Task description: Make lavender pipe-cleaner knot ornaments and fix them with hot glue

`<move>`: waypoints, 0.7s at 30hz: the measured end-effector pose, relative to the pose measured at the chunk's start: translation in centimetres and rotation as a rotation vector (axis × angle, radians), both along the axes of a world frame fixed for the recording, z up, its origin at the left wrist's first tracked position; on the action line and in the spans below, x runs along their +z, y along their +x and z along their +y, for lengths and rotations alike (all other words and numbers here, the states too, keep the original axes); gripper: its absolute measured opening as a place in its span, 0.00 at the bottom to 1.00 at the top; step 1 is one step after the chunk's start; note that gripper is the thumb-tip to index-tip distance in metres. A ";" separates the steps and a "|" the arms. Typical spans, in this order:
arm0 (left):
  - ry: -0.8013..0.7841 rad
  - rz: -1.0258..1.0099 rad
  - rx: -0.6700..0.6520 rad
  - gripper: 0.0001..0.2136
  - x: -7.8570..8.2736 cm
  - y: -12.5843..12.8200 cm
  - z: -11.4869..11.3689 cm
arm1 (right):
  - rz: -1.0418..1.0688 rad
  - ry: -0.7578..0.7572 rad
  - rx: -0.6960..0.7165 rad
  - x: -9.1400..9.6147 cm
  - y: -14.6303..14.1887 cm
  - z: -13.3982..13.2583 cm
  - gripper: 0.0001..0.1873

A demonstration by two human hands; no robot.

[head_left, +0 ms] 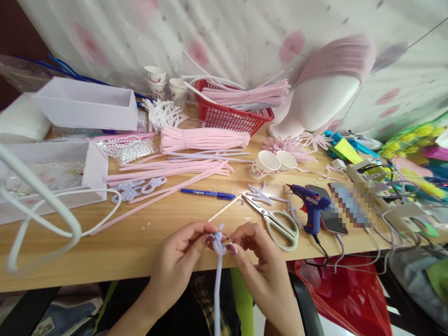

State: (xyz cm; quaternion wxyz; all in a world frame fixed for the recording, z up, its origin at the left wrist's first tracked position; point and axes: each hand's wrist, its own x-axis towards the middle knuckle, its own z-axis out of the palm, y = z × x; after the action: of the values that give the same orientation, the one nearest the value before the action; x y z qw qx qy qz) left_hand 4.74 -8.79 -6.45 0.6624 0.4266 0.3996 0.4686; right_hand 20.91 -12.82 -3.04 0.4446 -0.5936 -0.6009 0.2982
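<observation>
The blue stem (217, 289) is to the left of the scissors (266, 213) and nearer to the person. It has a small knot (218, 240) near its top, and its long end hangs down past the edge of the table (122, 252). The left hand (175, 261) pinches the left side of the knot. The right hand (264, 261) pinches the right side, though its fingertips hide part of the loop.

The knot could come loose if one hand lets go too soon. A hard pull could squash the soft loop. The long end could catch on the table and tug everything crooked.

The knot sits right between the two hands, touching the fingertips of both, and the long end drops down between them.

A thin stick (224, 207) lies left of the scissors, one end by their tips. A pen (208, 193) is farther left of them. Blue bits (261, 192) lie just behind the scissors. The glue gun (312, 205) is to their right. Two cups (265, 164) stand behind them, and a red basket (231, 121) is farther back. Blue loops (131, 190) lie far to their left.
</observation>
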 end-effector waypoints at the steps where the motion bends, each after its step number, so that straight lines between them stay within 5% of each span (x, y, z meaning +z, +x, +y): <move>1: 0.013 0.010 0.001 0.05 0.0 -0.1 0.0 | 0.002 -0.003 0.017 0.0 -0.1 0.1 0.04; 10: 0.109 0.146 -0.070 0.08 0.0 -0.5 0.0 | 0.120 -0.008 -0.031 -0.5 -0.6 0.6 0.04; 21: -0.173 -0.145 -0.142 0.11 0.2 -0.2 0.5 | 0.218 -0.058 0.086 -1.7 -0.7 0.6 0.11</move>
State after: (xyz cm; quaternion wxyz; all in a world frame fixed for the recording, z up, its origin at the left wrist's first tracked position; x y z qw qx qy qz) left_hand 4.50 -8.33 -6.25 0.7554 0.3603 0.3582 0.4139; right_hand 20.22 -12.17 -4.69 0.4769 -0.5438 -0.5650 0.3970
